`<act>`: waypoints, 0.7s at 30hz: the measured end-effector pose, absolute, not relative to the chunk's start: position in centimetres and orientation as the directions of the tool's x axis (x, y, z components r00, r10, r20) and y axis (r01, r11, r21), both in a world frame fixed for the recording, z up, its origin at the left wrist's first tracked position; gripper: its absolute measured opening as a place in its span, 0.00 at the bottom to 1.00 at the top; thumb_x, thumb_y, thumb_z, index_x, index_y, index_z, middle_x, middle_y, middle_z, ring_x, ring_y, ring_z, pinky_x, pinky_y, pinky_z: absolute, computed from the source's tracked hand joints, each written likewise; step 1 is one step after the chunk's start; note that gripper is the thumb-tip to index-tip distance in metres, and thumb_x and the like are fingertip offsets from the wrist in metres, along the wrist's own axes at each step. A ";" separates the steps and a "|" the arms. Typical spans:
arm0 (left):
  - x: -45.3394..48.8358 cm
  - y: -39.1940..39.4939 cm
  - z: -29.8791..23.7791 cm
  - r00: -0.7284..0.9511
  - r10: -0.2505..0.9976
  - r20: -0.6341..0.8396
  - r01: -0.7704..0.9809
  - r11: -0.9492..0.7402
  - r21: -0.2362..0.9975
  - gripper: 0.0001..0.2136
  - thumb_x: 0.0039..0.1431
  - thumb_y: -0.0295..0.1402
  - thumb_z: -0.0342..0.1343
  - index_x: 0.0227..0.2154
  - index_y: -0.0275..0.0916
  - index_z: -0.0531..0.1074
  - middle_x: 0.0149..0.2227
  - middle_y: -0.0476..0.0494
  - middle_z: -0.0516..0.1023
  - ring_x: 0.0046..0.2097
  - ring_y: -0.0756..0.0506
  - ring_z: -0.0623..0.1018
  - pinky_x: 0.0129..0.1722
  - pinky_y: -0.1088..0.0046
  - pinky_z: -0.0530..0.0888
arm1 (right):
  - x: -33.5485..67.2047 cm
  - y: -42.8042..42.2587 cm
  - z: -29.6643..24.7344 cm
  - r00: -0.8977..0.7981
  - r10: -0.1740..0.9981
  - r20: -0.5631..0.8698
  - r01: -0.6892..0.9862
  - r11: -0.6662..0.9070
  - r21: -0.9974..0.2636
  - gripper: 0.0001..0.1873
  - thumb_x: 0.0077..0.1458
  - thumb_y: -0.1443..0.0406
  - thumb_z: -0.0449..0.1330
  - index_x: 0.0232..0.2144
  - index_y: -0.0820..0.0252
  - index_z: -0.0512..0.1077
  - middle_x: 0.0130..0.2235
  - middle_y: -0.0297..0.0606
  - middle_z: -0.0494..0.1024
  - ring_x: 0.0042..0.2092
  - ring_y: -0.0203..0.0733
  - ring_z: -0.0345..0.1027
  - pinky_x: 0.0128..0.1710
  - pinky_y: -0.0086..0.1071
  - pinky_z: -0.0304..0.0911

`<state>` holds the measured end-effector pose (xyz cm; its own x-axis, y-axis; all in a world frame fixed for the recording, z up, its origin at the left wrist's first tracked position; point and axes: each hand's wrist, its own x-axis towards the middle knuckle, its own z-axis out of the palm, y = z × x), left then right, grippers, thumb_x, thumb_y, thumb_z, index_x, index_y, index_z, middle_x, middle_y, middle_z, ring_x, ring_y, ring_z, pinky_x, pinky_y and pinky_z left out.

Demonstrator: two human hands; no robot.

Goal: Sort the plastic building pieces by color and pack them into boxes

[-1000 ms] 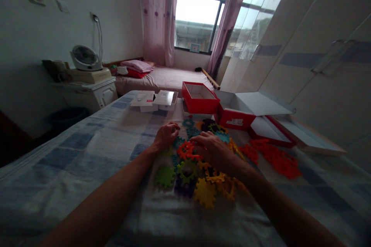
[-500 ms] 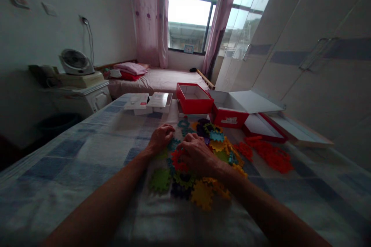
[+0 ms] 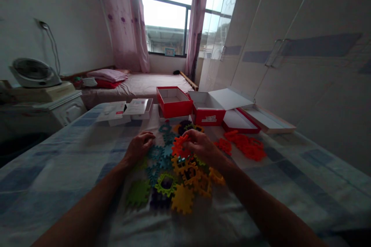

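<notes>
My right hand (image 3: 199,146) is closed on a red-orange piece with toothed edges (image 3: 180,146), pinched at its right side and lifted above the pile. My left hand (image 3: 140,147) rests on the bedspread at the pile's left edge, fingers loosely bent and apart, with nothing visible in it. Between and below the hands lie toothed plastic pieces: teal pieces (image 3: 156,152), a yellow piece (image 3: 182,199), a solid green piece (image 3: 138,193), a lime frame-shaped piece (image 3: 165,184) and dark purple pieces (image 3: 160,200). Part of the pile is hidden behind my right hand.
A heap of red-orange pieces (image 3: 251,147) lies to the right on the checked cloth (image 3: 87,177). Behind stand an open red box (image 3: 176,108), a second red box (image 3: 208,117), a shallow red lid (image 3: 242,121), a pale tray (image 3: 271,119) and white boxes (image 3: 139,109) at left.
My right hand has risen from the pile with the red-orange piece, uncovering yellow pieces beneath. My left hand stays beside the pile. The view has swung right.
</notes>
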<state>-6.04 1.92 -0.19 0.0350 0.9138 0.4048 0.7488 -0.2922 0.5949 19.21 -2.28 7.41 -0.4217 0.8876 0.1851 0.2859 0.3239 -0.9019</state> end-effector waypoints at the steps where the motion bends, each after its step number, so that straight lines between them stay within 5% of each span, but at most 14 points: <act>1: -6.1 1.9 -0.2 0.034 0.914 0.404 0.751 -0.290 0.593 0.17 0.50 0.39 0.45 0.32 0.37 0.77 0.44 0.40 0.77 0.43 0.42 0.77 0.46 0.66 0.72 | 19.1 -2.3 7.0 -0.438 0.883 0.170 0.257 0.304 -0.917 0.07 0.51 0.63 0.57 0.33 0.61 0.67 0.30 0.31 0.72 0.31 0.33 0.65 0.31 0.26 0.60; 5: -6.2 1.9 -0.3 0.041 0.914 0.404 0.762 -0.290 0.579 0.17 0.50 0.40 0.45 0.32 0.37 0.77 0.44 0.40 0.76 0.42 0.42 0.77 0.46 0.66 0.72 | 18.4 -2.5 6.0 -0.428 0.886 0.178 0.252 0.307 -0.918 0.08 0.53 0.62 0.55 0.35 0.60 0.66 0.31 0.31 0.71 0.31 0.33 0.64 0.31 0.26 0.60; 12: -6.5 2.0 -0.4 0.058 0.917 0.394 0.766 -0.294 0.572 0.18 0.51 0.40 0.45 0.33 0.37 0.77 0.45 0.39 0.76 0.44 0.43 0.77 0.47 0.67 0.72 | 24.9 -0.7 7.7 -0.057 0.962 0.267 0.183 0.273 -0.944 0.15 0.53 0.56 0.53 0.39 0.58 0.62 0.38 0.37 0.73 0.38 0.39 0.68 0.38 0.32 0.64; 17: -6.5 2.2 -0.5 0.062 0.913 0.404 0.764 -0.304 0.570 0.19 0.51 0.42 0.45 0.33 0.37 0.77 0.44 0.39 0.76 0.44 0.42 0.77 0.47 0.66 0.72 | 35.2 1.0 6.8 0.238 0.897 0.372 0.670 0.126 -0.732 0.16 0.52 0.58 0.48 0.40 0.60 0.63 0.38 0.42 0.74 0.38 0.43 0.69 0.40 0.37 0.64; 21: -6.5 2.2 -0.5 0.063 0.914 0.401 0.762 -0.303 0.572 0.18 0.50 0.42 0.46 0.32 0.38 0.77 0.44 0.40 0.76 0.43 0.42 0.77 0.46 0.67 0.72 | 39.3 1.4 5.0 0.308 0.856 0.415 0.807 -0.004 -0.591 0.19 0.47 0.63 0.51 0.42 0.64 0.66 0.40 0.49 0.74 0.42 0.50 0.69 0.44 0.44 0.62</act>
<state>-6.49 2.17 -0.53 0.0625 0.9137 0.4014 0.7621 -0.3034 0.5719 39.27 1.38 5.03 0.3085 0.8559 0.4151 0.8070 -0.0044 -0.5905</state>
